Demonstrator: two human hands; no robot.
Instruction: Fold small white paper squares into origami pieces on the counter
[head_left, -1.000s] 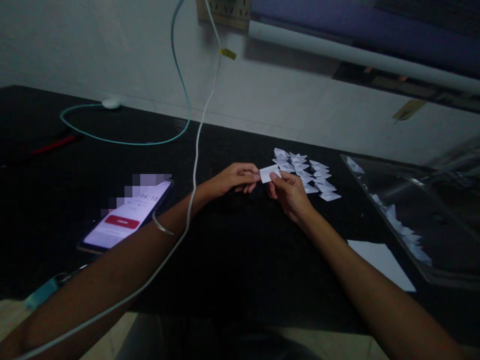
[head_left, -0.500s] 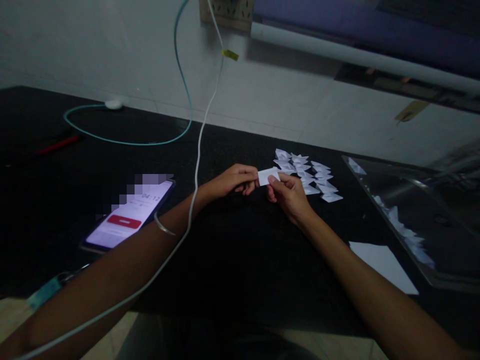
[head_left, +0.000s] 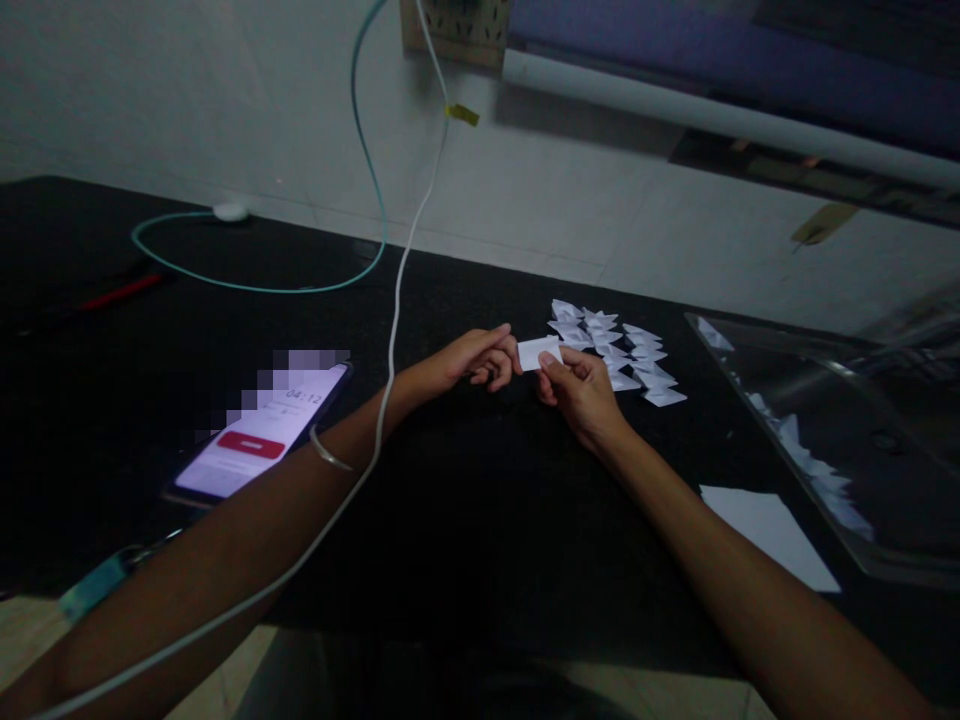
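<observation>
A small folded piece of white paper (head_left: 531,354) is pinched between the thumb and fingers of my right hand (head_left: 585,392), held above the black countertop. My left hand (head_left: 481,358) is at the paper's left edge, its thumb raised and its other fingers loosely bent. Whether a left fingertip touches the paper behind that edge I cannot tell. Just beyond my right hand, several folded white paper pieces (head_left: 651,372) with pointed ends lie in rows.
A stack of white paper sheets (head_left: 769,530) lies by my right forearm, beside a metal sink (head_left: 885,430). A lit phone (head_left: 251,440) and a red-handled tool (head_left: 124,291) are on the left. A white cable (head_left: 397,300) hangs across my left arm; a teal cable (head_left: 262,287) loops behind.
My left thumb has lifted off the paper and points upward. My right hand keeps its pinch on the paper, almost in the same place.
</observation>
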